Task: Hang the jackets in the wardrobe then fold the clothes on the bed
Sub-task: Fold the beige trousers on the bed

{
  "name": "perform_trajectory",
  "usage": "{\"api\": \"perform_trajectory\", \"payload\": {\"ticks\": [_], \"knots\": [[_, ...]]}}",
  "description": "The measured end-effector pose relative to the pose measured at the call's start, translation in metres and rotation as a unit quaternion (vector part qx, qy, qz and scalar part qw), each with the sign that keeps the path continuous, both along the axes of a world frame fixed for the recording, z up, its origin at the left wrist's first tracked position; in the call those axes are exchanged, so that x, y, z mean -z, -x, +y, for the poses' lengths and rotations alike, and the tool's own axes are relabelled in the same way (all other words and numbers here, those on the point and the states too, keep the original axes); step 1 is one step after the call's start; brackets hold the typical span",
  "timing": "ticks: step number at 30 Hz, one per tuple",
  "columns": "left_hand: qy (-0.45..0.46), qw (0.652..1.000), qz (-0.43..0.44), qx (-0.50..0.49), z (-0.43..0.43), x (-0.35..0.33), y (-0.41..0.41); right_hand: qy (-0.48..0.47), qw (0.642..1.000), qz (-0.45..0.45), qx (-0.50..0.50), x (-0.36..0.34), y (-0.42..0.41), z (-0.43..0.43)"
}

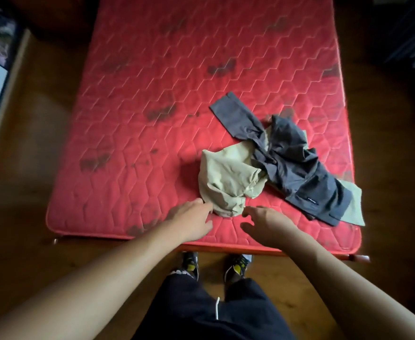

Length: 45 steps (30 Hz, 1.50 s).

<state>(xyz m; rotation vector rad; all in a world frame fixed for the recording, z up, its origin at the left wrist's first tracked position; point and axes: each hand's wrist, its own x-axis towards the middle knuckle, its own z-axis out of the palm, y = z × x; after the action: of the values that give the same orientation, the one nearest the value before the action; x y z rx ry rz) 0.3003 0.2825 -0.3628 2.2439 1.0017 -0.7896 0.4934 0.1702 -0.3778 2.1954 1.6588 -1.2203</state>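
- Head view, surroundings: wooden floor (42,143) on every side of red quilted mattress (177,82); dark blotches scattered across its cover.
- Beige garment (226,177): lies crumpled on near half of mattress, right of centre, close to foot edge.
- Dark grey garment (292,153): sprawls unfolded over right part of beige garment; one end flat toward mattress middle, other end toward near right corner.
- Left hand (191,218): fingers straight, tips touching near left edge of beige garment; grips nothing.
- Right hand (268,223): fingers apart, slightly bent, just beside near edge of beige garment; contact cannot be told; holds nothing.
- Dark trousers (201,310), shoes (237,266): bottom of view, shoes on floor at mattress foot edge.
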Motion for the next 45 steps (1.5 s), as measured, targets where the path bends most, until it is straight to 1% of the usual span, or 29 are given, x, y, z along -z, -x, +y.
{"api": "perform_trajectory", "payload": {"ticks": [3, 7, 12, 17, 19, 22, 24, 25, 28, 30, 32, 34, 37, 40, 43, 45], "knots": [[0.009, 0.999, 0.021, -0.027, 0.001, 0.047, -0.01, 0.019, 1.0, -0.01, -0.017, 0.044, -0.013, 0.005], [0.023, 0.997, 0.064, -0.031, -0.001, 0.124, -0.017, 0.052, 0.998, -0.015, -0.04, 0.118, -0.017, 0.01], [0.046, 0.993, 0.107, 0.002, -0.008, 0.22, -0.021, 0.086, 0.993, -0.027, -0.074, 0.22, -0.011, 0.014], [0.071, 0.986, 0.145, 0.03, -0.01, 0.302, -0.037, 0.087, 0.984, -0.073, -0.139, 0.302, -0.011, 0.011], [0.068, 0.985, 0.147, 0.053, -0.009, 0.331, -0.042, 0.095, 0.981, -0.072, -0.154, 0.329, -0.01, 0.008], [0.023, 0.983, 0.141, 0.114, -0.007, 0.362, -0.043, 0.096, 0.977, -0.08, -0.173, 0.356, -0.002, 0.007], [-0.005, 0.987, 0.109, 0.117, -0.004, 0.372, -0.042, 0.065, 0.979, -0.105, -0.163, 0.366, 0.003, 0.007], [-0.016, 0.991, 0.078, 0.109, -0.001, 0.373, -0.041, 0.03, 0.981, -0.115, -0.152, 0.367, 0.004, 0.007], [-0.024, 0.997, -0.021, 0.068, 0.008, 0.36, -0.038, -0.093, 0.982, -0.111, -0.122, 0.354, 0.003, 0.009], [-0.03, 0.996, -0.082, 0.015, 0.015, 0.341, -0.034, -0.148, 0.98, -0.097, -0.086, 0.335, 0.001, 0.013], [-0.025, 0.991, -0.125, -0.047, 0.022, 0.314, -0.031, -0.157, 0.982, -0.087, -0.059, 0.307, 0.002, 0.021], [-0.018, 0.986, -0.149, -0.079, 0.03, 0.28, -0.028, -0.184, 0.98, -0.071, -0.032, 0.273, 0.001, 0.031], [-0.03, 0.979, -0.18, -0.087, 0.044, 0.216, -0.022, -0.217, 0.975, -0.008, 0.036, 0.207, -0.001, 0.052], [-0.084, 0.976, -0.186, -0.08, 0.056, 0.151, -0.014, -0.251, 0.962, 0.043, 0.093, 0.134, 0.001, 0.071], [-0.118, 0.959, -0.236, -0.1, 0.073, 0.088, -0.003, -0.282, 0.953, 0.047, 0.096, 0.063, 0.006, 0.089], [-0.137, 0.95, -0.266, -0.086, 0.084, 0.047, 0.008, -0.293, 0.952, 0.042, 0.08, 0.018, 0.005, 0.099]]}}
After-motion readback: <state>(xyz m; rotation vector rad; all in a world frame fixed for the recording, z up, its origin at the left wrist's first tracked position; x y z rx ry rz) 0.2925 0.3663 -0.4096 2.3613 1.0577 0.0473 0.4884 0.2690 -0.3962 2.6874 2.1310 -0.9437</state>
